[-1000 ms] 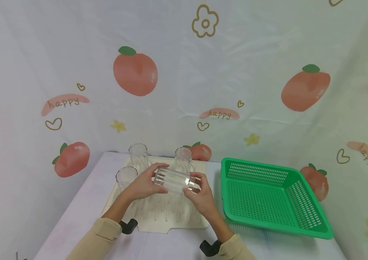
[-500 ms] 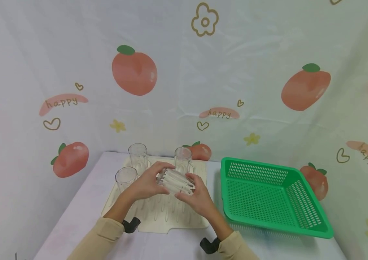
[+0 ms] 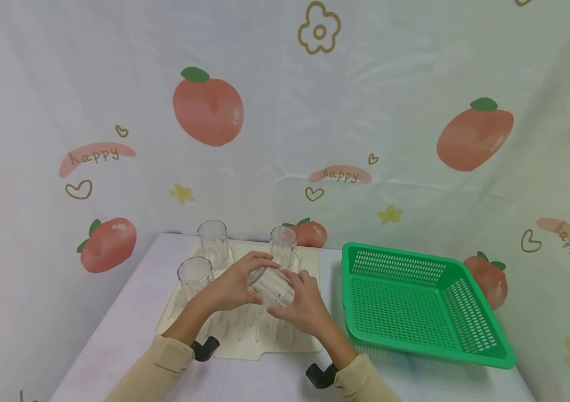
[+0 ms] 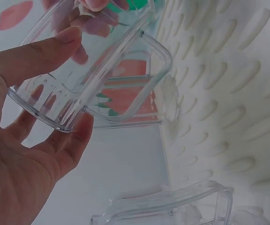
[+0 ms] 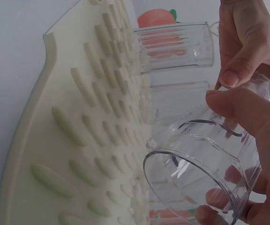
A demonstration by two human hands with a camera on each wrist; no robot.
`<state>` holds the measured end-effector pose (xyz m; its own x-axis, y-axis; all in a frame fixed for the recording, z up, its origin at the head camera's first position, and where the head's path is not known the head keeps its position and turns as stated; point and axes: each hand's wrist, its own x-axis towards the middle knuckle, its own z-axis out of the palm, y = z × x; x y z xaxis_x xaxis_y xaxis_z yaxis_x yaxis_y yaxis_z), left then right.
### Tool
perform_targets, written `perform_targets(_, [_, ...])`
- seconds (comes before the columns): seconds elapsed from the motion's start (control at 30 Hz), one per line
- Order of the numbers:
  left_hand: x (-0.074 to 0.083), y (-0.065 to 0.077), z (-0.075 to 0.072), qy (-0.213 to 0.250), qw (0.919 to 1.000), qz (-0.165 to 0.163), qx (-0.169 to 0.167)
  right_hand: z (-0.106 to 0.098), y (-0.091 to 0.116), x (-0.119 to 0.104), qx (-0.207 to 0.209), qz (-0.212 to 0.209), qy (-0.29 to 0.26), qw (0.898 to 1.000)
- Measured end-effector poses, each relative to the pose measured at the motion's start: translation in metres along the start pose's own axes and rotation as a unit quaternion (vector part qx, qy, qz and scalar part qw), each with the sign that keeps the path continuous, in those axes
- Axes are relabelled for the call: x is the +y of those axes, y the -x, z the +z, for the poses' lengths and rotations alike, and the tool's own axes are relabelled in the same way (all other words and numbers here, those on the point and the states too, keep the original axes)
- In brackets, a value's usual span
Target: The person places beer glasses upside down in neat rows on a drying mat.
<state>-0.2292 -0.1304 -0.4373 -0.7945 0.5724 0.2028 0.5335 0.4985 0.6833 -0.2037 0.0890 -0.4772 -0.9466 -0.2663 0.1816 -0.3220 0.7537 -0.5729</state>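
A clear glass-like mug (image 3: 274, 289) with a handle is tilted in the air above a cream drying rack (image 3: 245, 338) with raised pegs. My left hand (image 3: 233, 285) grips its base end, thumb on one side and fingers on the other, as the left wrist view shows on the mug (image 4: 71, 105). My right hand (image 3: 306, 304) holds the mug near its mouth; in the right wrist view the open rim (image 5: 146, 166) slants down towards the pegs. Three similar clear mugs stand on the rack: one at back left (image 3: 213, 248), one at front left (image 3: 194, 273), one at back right (image 3: 283, 248).
A green perforated basket (image 3: 431, 353) stands on the white table (image 3: 109, 346) to the right of the rack. A fruit-patterned cloth (image 3: 275, 111) hangs behind the table. The standing mugs are close behind and left of my hands.
The held mug has tilted from nearly level, its right end dropping. My hands have drawn slightly closer together with it. The standing mugs, rack and basket stay in place.
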Motion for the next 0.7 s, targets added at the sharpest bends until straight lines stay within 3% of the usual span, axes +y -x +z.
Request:
perform_targets(0.33, [0.001, 0.005, -0.010, -0.021, 0.9997, -0.010, 0.005, -0.002, -0.002, -0.005, 0.041, -0.033, 0.005, 0.999])
perform_targets(0.53, [0.003, 0.011, -0.036, 0.012, 0.9978, -0.022, 0.061, -0.001, -0.007, -0.006, 0.070, -0.049, 0.003, 0.996])
perform_targets(0.7, [-0.003, 0.023, -0.067, 0.015, 0.9908, -0.043, 0.127, -0.001, -0.008, -0.007, 0.079, -0.040, -0.002, 0.996])
